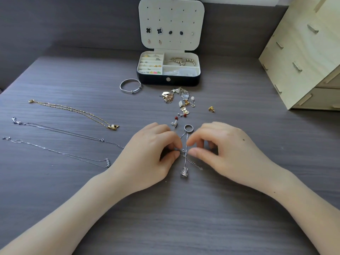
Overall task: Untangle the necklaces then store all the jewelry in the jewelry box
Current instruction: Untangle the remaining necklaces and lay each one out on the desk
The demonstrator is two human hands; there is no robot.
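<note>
Grey wood-grain table (184, 218); person seated at 6 o'clock, both forearms reaching in; hands meet just below centre over a tangled silver necklace (186, 144). Left hand (156, 150) curled, thumb and forefinger pinching the chain at the knot; right hand (220, 148) curled too, forefinger and thumb tips at the chain from the 3 o'clock side, though whether they actually grip it cannot be told. Chain runs from a silver ring (188, 128) at 12 o'clock of the knot down to a small silver pendant (184, 172) lying at 6 o'clock, with a short tail trailing toward 4 o'clock. At 9 o'clock of the hands, three necklaces laid out apart: gold necklace (73, 111) farthest, then two thin silver chains (64, 131) nearer. At 12 o'clock, a loose pile of jewelry (176, 98) on the table; one gold stud earring (211, 108) lies apart at 1 o'clock; silver bangle (131, 86) at 11 o'clock, just beside the box. Jewelry box (168, 80) stands beyond the pile, lid (171, 15) upright with earrings pinned in it, compartments holding small pieces. Pale wooden drawer unit (303, 52) at 2 o'clock.
</note>
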